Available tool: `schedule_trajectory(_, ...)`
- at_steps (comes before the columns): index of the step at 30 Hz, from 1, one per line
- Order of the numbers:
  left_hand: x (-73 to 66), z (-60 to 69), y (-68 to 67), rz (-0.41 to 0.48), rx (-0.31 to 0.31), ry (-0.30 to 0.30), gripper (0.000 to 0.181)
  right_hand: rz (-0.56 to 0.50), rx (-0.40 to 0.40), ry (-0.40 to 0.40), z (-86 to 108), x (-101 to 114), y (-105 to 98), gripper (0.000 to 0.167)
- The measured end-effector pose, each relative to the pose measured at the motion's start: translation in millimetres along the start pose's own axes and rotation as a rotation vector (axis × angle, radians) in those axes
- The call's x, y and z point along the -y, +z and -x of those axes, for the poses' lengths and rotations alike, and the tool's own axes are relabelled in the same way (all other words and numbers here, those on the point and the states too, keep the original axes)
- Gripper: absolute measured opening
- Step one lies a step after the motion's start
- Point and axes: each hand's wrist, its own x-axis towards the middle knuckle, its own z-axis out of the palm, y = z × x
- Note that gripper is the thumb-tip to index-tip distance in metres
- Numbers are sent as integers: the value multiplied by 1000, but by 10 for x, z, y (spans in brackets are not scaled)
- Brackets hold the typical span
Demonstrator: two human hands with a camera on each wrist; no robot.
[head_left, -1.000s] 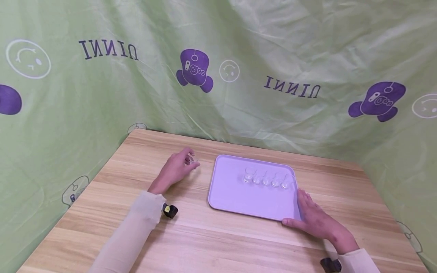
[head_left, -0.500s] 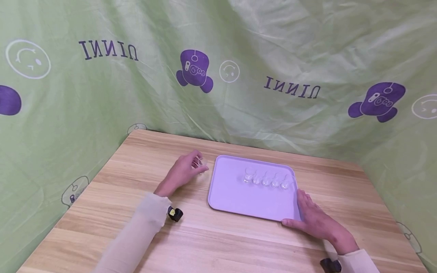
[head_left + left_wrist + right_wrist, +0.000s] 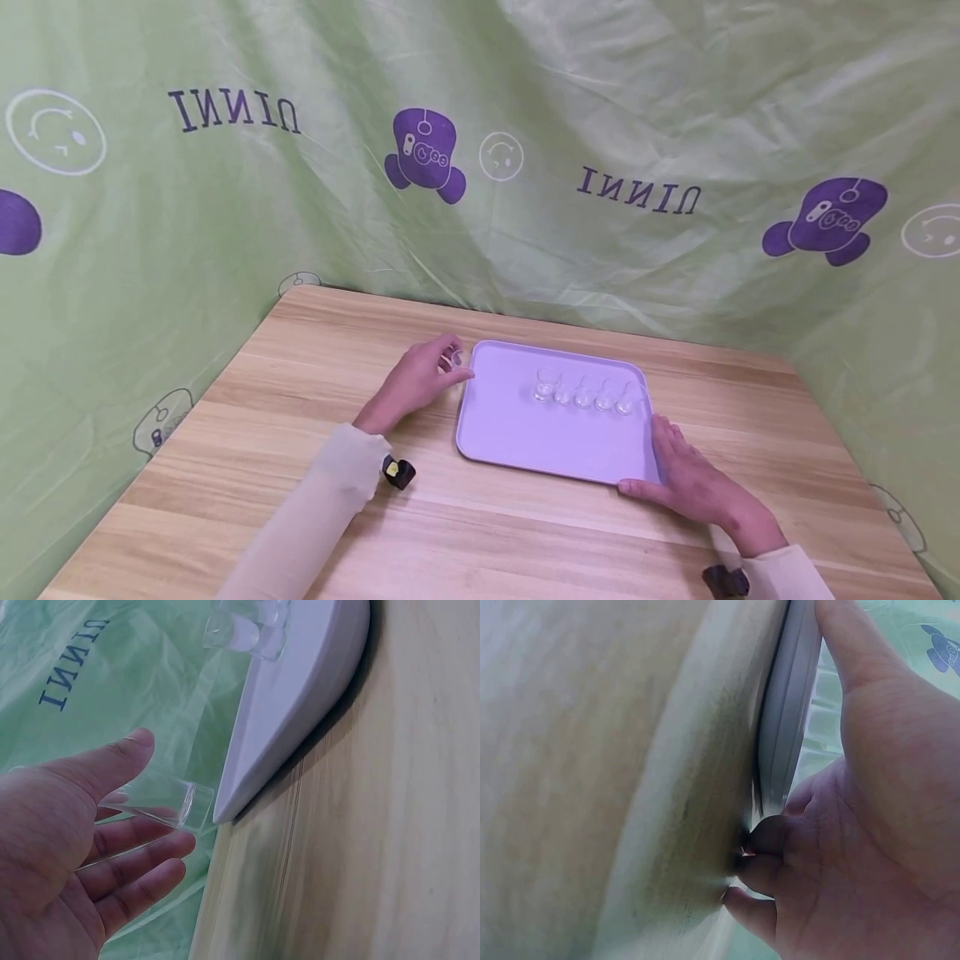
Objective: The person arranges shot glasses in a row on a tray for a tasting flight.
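Note:
My left hand [image 3: 422,377] holds a small clear glass [image 3: 169,799] on its side or tilted, its thick base pointing towards the tray in the left wrist view. Thumb and fingers lie on either side of the glass, just at the left edge of the lilac tray [image 3: 517,442]. Several similar clear glasses [image 3: 582,397] stand in a row on the tray's right half. At the near right corner my right hand [image 3: 697,483] touches the tray, thumb by its front edge and fingers along its right side. In the right wrist view the fingertips reach down to the table.
The tray lies on a wooden table [image 3: 480,533]. A green printed cloth [image 3: 337,208] hangs behind the table and at its sides. Bare wood lies in front of the tray and left of it.
My left hand has moved to the right with the glass, from the open table up to the tray's left edge. The right hand, the tray and the row of glasses have stayed put.

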Motion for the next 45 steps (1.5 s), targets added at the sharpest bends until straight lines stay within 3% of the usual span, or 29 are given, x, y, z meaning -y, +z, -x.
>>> schedule_trajectory(11,-124,-30,119,8,27,3,36,-5,2,3,4,10,-8,120)
schedule_trajectory(26,-281,-131,326,-38,73,84,33,-16,-6,-9,-3,4,-25,118)
schedule_trajectory(32,-318,-157,431,-25,94,71,32,-20,2,-10,-1,4,-15,119)
schedule_trajectory(45,-354,-212,556,-108,146,85,34,-12,-2,-11,3,11,-23,119)
